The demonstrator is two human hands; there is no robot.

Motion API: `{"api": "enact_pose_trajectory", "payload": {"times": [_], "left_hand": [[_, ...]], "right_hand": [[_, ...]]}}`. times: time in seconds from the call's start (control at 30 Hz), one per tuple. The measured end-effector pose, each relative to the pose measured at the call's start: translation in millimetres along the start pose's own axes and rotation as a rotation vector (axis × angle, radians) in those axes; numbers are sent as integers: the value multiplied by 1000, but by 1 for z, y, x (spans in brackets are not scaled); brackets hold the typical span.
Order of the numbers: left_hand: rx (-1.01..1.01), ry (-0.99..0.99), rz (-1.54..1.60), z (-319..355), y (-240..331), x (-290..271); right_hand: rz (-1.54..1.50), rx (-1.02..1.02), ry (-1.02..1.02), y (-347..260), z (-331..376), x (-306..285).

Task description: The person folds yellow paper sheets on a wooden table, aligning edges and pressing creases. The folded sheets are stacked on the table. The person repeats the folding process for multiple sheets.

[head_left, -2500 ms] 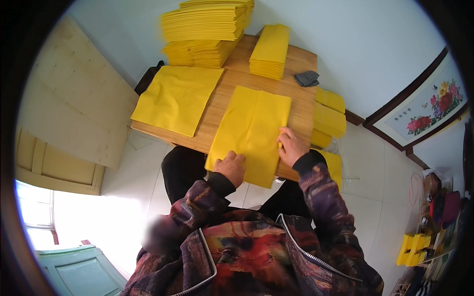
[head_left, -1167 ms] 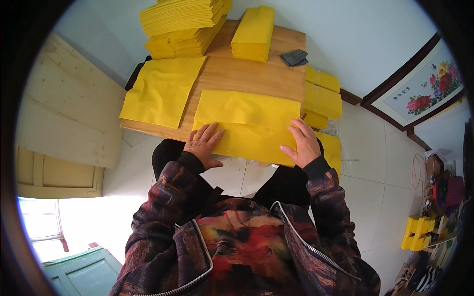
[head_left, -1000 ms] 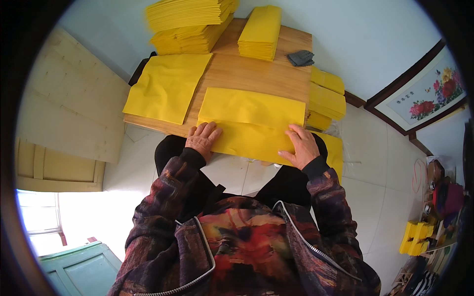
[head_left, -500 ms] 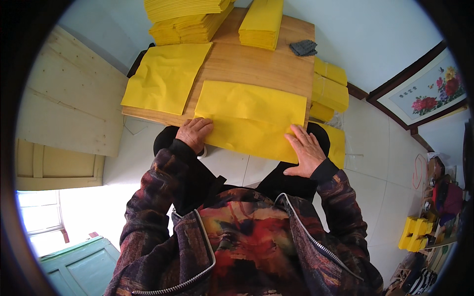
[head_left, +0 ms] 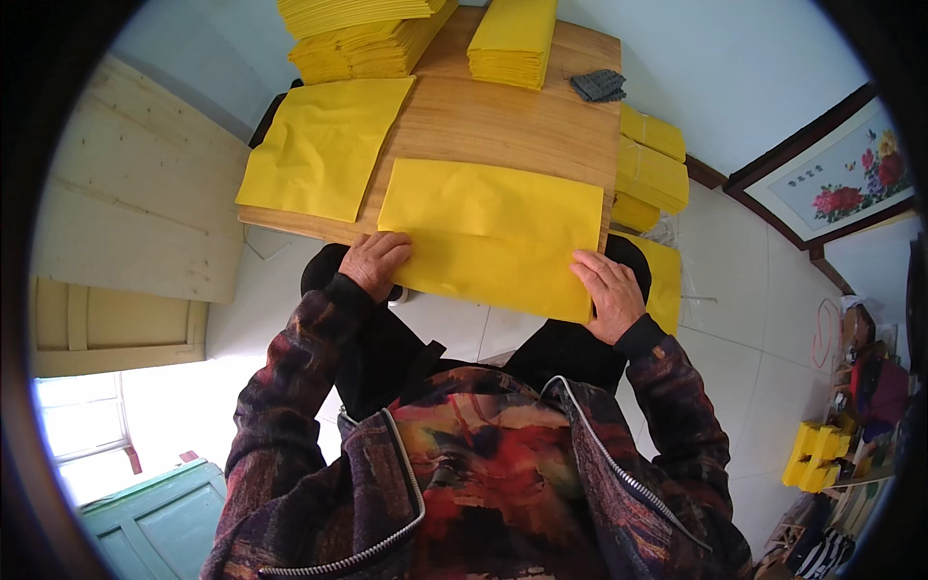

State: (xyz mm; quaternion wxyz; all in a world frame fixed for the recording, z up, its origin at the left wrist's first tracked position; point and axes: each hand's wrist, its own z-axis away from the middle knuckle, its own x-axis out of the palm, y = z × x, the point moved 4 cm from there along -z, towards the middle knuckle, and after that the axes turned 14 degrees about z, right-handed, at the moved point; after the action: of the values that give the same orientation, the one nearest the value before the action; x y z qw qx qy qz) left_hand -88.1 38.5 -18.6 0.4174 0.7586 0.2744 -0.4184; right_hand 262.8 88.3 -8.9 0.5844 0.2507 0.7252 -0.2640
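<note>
A yellow sheet (head_left: 493, 227) lies across the near edge of the wooden table, its near part hanging over towards my lap. At its near left edge, my left hand (head_left: 375, 263) has its fingers closed on top of the sheet, with the thumb side hidden. My right hand (head_left: 614, 292) pinches the right edge, fingers on the upper face and thumb out of sight underneath. A shallow crease runs across the sheet's middle. To its left, a second yellow sheet (head_left: 327, 145), slightly wrinkled, lies flat on the table.
The wooden table (head_left: 503, 126) carries a tall stack of folded yellow sheets (head_left: 358, 48) at far left, a smaller stack (head_left: 512, 43) beside it, and a dark grey cloth (head_left: 597, 86). Yellow bundles (head_left: 652, 174) sit off the table's right side. A framed flower picture (head_left: 836, 174) leans by the wall.
My right hand has shifted slightly right, and its spread thumb has gone under the sheet's edge. My left hand stays at the left edge, moving only slightly.
</note>
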Motion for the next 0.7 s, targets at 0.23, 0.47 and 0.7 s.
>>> {"api": "enact_pose_trajectory", "payload": {"times": [0.23, 0.47, 0.7], "left_hand": [[-11, 78, -18, 8, -10, -5], [-118, 99, 285, -2, -20, -19], [-307, 52, 576, -22, -43, -24]], "right_hand": [[-11, 4, 82, 1, -2, 1], [-120, -2, 135, 6, -9, -5], [-319, 106, 136, 22, -20, -3]]}}
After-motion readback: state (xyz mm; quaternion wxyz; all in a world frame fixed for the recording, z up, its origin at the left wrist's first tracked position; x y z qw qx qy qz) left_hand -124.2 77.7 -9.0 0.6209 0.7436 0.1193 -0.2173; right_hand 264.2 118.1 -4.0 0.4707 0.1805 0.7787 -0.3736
